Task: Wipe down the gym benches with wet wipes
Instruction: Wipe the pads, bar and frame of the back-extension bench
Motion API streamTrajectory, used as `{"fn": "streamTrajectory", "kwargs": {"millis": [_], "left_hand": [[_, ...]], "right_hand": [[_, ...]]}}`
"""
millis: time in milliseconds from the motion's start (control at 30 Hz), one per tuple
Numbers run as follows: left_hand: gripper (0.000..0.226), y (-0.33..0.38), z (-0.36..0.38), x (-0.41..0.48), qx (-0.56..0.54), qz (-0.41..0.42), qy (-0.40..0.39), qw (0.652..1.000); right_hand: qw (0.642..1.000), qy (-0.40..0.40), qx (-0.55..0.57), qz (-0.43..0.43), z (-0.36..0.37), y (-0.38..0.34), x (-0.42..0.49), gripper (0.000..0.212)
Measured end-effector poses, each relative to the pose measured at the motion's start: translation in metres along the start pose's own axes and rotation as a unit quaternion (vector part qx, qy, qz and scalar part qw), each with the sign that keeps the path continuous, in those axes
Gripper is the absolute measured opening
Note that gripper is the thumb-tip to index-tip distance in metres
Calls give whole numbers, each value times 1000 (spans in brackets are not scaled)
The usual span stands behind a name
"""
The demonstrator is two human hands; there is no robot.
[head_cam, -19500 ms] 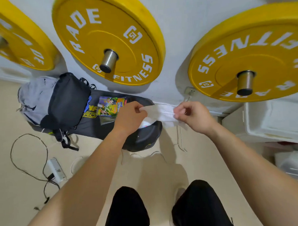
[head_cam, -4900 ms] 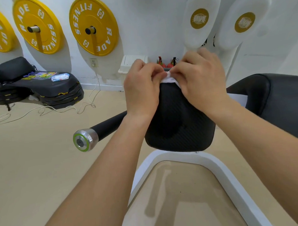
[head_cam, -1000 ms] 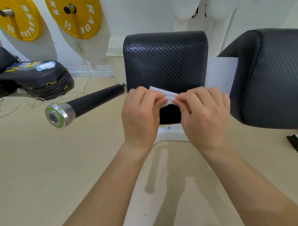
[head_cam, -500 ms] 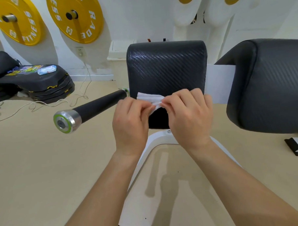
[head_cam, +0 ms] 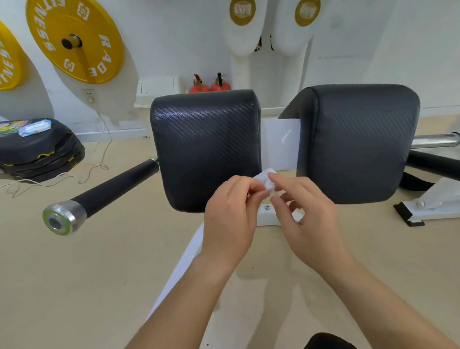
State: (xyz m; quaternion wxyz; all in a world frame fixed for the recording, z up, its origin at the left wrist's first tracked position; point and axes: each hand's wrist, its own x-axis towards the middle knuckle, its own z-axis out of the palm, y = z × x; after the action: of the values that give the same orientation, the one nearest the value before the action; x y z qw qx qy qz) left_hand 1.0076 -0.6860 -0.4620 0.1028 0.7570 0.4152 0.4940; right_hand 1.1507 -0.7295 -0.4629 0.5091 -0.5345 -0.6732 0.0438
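Observation:
Two black textured bench pads stand side by side on a white frame (head_cam: 267, 216): the left pad (head_cam: 206, 146) and the right pad (head_cam: 359, 142). A small bunched white wet wipe (head_cam: 266, 178) sits in front of the gap between the pads, near their lower edge. My left hand (head_cam: 232, 213) pinches the wipe between thumb and fingers. My right hand (head_cam: 304, 213) touches the wipe with its fingertips, the other fingers loosely spread. The wipe is off the pad surface.
A black handle bar with a silver and green end cap (head_cam: 63, 217) juts out left of the pads. Stacked black plates (head_cam: 35, 153) carry a wet wipe pack (head_cam: 34, 127). Yellow plates (head_cam: 75, 38) hang on the wall. Two red extinguishers (head_cam: 209, 85) stand behind the pads.
The wipe has gone from a flat strip held against the left pad's lower face to a small bunch between my fingertips, shifted right toward the gap. The view has tilted up.

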Motion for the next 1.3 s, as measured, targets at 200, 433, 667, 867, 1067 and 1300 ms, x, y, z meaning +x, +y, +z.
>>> {"fn": "streamTrajectory", "kwargs": {"millis": [200, 433, 667, 867, 1067, 1300], "left_hand": [[9, 27, 8, 16, -102, -45, -52, 992], [17, 49, 16, 45, -134, -52, -95, 985], [13, 66, 45, 83, -70, -17, -16, 997], [16, 48, 49, 62, -40, -45, -13, 998], [15, 55, 50, 69, -32, -29, -1, 999], [15, 51, 41, 58, -27, -35, -9, 999]], "right_hand": [[971, -22, 183, 155, -18, 0, 12, 34], [988, 112, 42, 97, -56, 18, 42, 24], [943, 114, -285, -132, -69, 67, 84, 36], [935, -4, -303, -185, -58, 98, 14, 52], [915, -40, -381, -124, -68, 81, 74, 69], [894, -143, -393, -157, -66, 94, 10, 80]]}}
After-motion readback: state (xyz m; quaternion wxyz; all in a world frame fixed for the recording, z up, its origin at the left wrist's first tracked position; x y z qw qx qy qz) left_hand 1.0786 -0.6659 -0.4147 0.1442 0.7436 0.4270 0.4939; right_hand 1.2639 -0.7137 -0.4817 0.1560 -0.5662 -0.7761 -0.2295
